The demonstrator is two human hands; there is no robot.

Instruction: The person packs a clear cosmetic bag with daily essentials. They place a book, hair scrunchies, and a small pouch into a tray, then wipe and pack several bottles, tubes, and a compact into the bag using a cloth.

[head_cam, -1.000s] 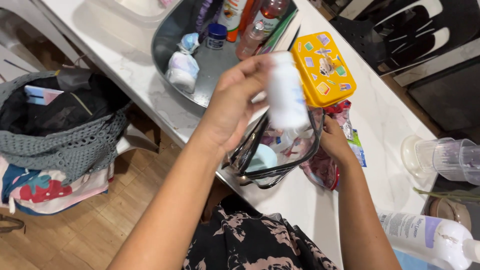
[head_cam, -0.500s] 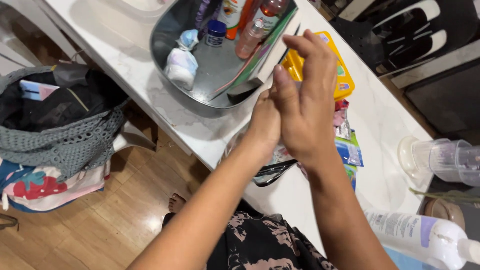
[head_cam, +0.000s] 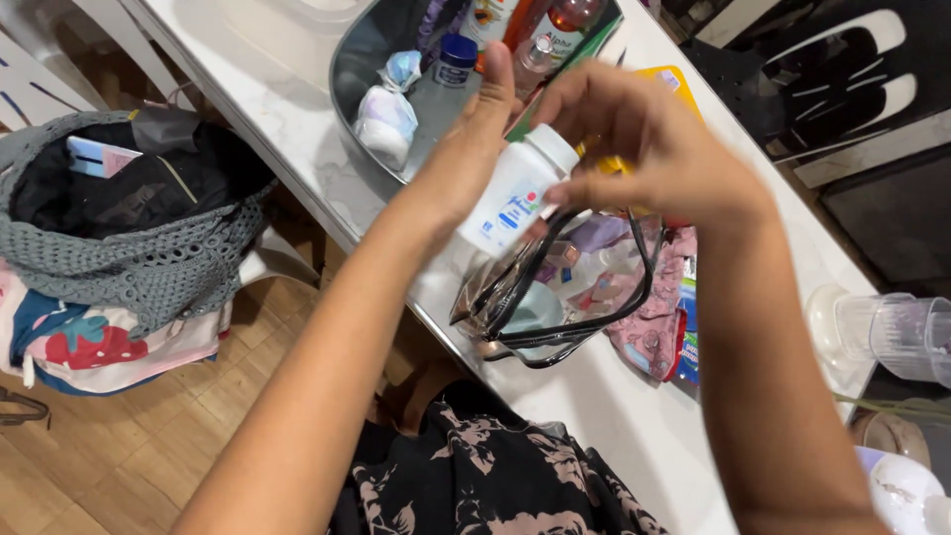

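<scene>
My left hand (head_cam: 458, 168) holds a small white bottle (head_cam: 515, 193) with a blue label, tilted, above the counter. My right hand (head_cam: 644, 139) has its fingertips on the bottle's cap end. Below both hands lies an open clear pouch with black trim (head_cam: 555, 297), with small items inside it. A yellow box with stickers (head_cam: 684, 84) lies behind my right hand, mostly hidden.
A metal tray (head_cam: 357, 59) at the back holds bottles, a blue-lidded jar and a tied white bundle. A pink packet (head_cam: 654, 327) lies right of the pouch on the white marble counter (head_cam: 594, 416). A grey knitted bag (head_cam: 129, 248) sits on the left. Clear plastic cups (head_cam: 892, 332) stand at right.
The white bottle is back in view, held in my left hand with my right hand now at its cap; half a second ago both hands were together over the pouch.
</scene>
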